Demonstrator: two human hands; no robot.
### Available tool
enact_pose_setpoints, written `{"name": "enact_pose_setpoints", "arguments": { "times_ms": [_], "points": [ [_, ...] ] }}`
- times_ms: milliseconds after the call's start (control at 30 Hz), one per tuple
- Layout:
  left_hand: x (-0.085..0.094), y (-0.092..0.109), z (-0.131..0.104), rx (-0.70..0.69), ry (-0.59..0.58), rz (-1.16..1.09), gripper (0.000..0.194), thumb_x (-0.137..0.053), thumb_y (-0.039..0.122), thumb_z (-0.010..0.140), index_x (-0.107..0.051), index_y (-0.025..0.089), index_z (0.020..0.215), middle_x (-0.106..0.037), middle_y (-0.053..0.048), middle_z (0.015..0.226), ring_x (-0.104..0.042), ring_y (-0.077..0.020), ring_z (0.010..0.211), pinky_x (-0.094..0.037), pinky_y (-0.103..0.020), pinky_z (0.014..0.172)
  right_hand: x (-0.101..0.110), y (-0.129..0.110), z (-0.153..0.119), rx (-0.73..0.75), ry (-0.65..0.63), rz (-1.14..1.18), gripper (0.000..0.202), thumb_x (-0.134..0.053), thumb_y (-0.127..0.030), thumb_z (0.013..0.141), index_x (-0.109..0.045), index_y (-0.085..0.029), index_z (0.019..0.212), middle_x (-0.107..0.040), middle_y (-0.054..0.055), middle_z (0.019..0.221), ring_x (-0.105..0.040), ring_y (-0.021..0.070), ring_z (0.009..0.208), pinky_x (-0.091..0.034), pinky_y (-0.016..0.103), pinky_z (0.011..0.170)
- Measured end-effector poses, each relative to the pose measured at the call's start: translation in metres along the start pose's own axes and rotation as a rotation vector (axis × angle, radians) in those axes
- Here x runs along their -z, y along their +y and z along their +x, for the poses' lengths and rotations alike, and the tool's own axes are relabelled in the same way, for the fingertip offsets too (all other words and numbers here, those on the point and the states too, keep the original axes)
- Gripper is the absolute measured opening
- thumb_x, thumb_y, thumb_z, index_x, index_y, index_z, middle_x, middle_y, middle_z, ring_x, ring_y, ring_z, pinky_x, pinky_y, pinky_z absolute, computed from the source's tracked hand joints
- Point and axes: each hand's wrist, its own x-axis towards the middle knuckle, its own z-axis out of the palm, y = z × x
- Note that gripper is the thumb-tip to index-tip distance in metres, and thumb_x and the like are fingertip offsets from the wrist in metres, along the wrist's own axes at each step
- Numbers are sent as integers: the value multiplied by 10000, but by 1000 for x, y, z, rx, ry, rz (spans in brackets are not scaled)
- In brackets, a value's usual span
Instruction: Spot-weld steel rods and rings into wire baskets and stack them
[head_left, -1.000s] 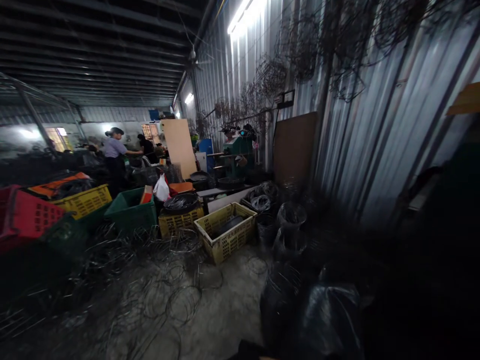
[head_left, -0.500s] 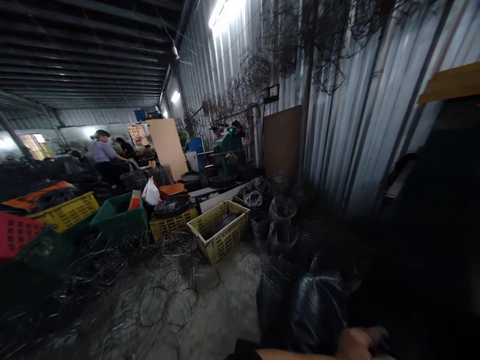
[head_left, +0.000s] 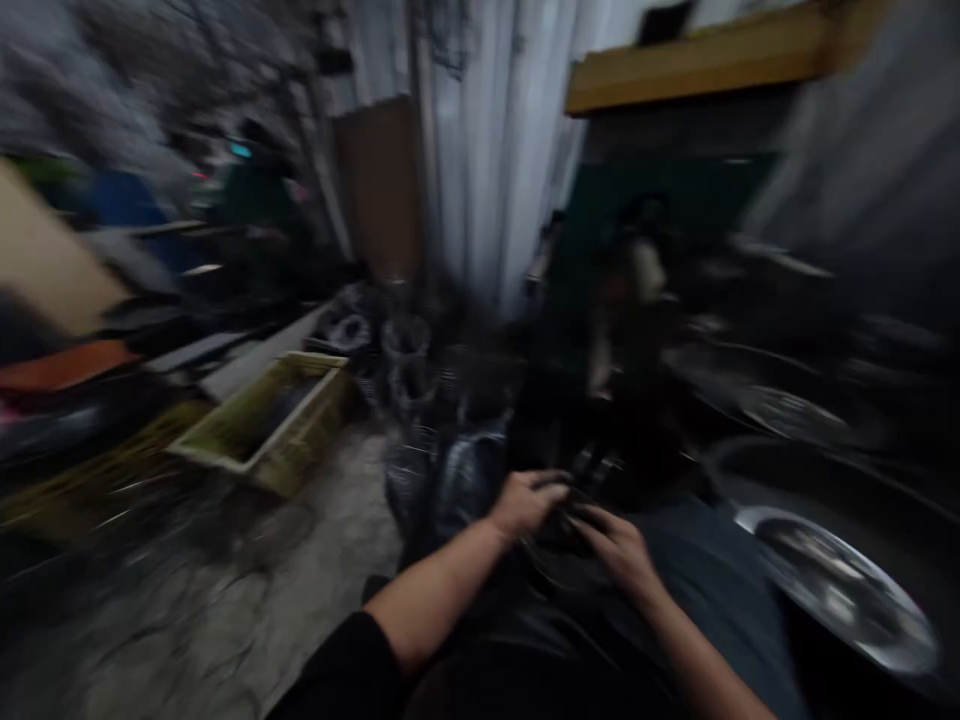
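Both hands are low in the middle of the blurred head view, over my lap. My left hand has its fingers bent round something dark and thin that I cannot make out. Close on its right, my right hand is also curled at the same dark item, fingertips pointing toward the left hand. Dark wire-like loops hang just below, between the two hands. A shiny metal basin lies to the right of my right hand.
A yellow crate stands on the concrete floor at left. Dark plastic bags and wire coils are ahead of my left hand. A green machine with a yellow top rises in front.
The view has swung right and down. Both forearms and hands now show, where only one hand appeared at the bottom edge. The machine and basin have come into view, and the co-worker has left it.
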Motion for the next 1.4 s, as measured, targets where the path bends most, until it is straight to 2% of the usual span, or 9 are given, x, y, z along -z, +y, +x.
{"name": "enact_pose_setpoints", "arguments": {
  "times_ms": [33, 67, 100, 200, 333, 467, 633, 967, 1400],
  "points": [
    [-3, -2, 7, 1, -33, -18, 349, -664, 386, 788, -680, 118, 1012, -705, -83, 984, -639, -214, 944, -484, -404, 918, 1, 9, 2, -25, -59, 20, 160, -615, -349, 851, -711, -222, 845, -709, 36, 893, -663, 174, 826, -540, 289, 771],
    [-6, -4, 15, 1, -54, -33, 382, -683, 401, 755, -696, 116, 1008, -720, -83, 959, -646, -218, 929, -483, -386, 916, 2, 17, 4, -27, -189, 167, 165, -602, -317, 839, -726, -209, 830, -724, 46, 873, -672, 189, 825, -536, 298, 791],
    [-8, -5, 22, 0, -68, -43, 413, -702, 416, 717, -708, 111, 996, -729, -81, 940, -651, -223, 911, -485, -374, 907, 1, 23, 7, -26, -262, 310, 187, -590, -317, 825, -734, -200, 847, -732, 51, 890, -674, 205, 842, -528, 316, 817],
    [-10, -8, 36, -2, -77, -51, 457, -745, 430, 634, -728, 107, 957, -740, -83, 881, -666, -229, 837, -506, -364, 857, -4, 34, 16, -77, -263, 530, 237, -601, -362, 777, -739, -186, 858, -733, 36, 849, -663, 208, 799, -524, 319, 764],
    [-13, -12, 38, -9, -37, -41, 423, -768, 416, 592, -741, 110, 883, -741, -94, 858, -674, -225, 803, -524, -354, 817, -9, 35, 18, -146, -193, 650, 302, -598, -424, 773, -731, -164, 848, -714, 28, 784, -640, 181, 732, -509, 293, 705],
    [-18, -16, 44, -4, -8, -27, 432, -779, 405, 572, -740, 115, 890, -741, -88, 844, -674, -211, 774, -528, -339, 793, -6, 39, 20, -143, -164, 672, 274, -621, -390, 760, -728, -173, 888, -723, 37, 859, -651, 195, 809, -513, 322, 778],
    [-23, -17, 51, 5, -17, -11, 458, -767, 402, 584, -732, 109, 934, -741, -86, 834, -669, -200, 737, -533, -336, 762, -3, 46, 23, -166, -194, 728, 270, -644, -298, 721, -723, -164, 941, -729, 43, 922, -662, 211, 872, -513, 358, 846],
    [-26, -23, 51, -37, 0, 49, 394, -771, 381, 576, -740, 119, 868, -741, -93, 863, -676, -231, 829, -517, -368, 848, -4, 45, 18, -113, -196, 646, 208, -619, -253, 749, -729, -192, 914, -735, 28, 921, -664, 220, 905, -510, 359, 868],
    [-27, -20, 51, -15, -9, 149, 397, -723, 413, 611, -743, 126, 884, -742, -87, 873, -677, -232, 816, -538, -348, 800, 3, 32, 10, -3, -196, 363, 202, -582, -170, 808, -700, -215, 966, -725, 24, 954, -651, 193, 897, -479, 295, 846]
  ]
}}
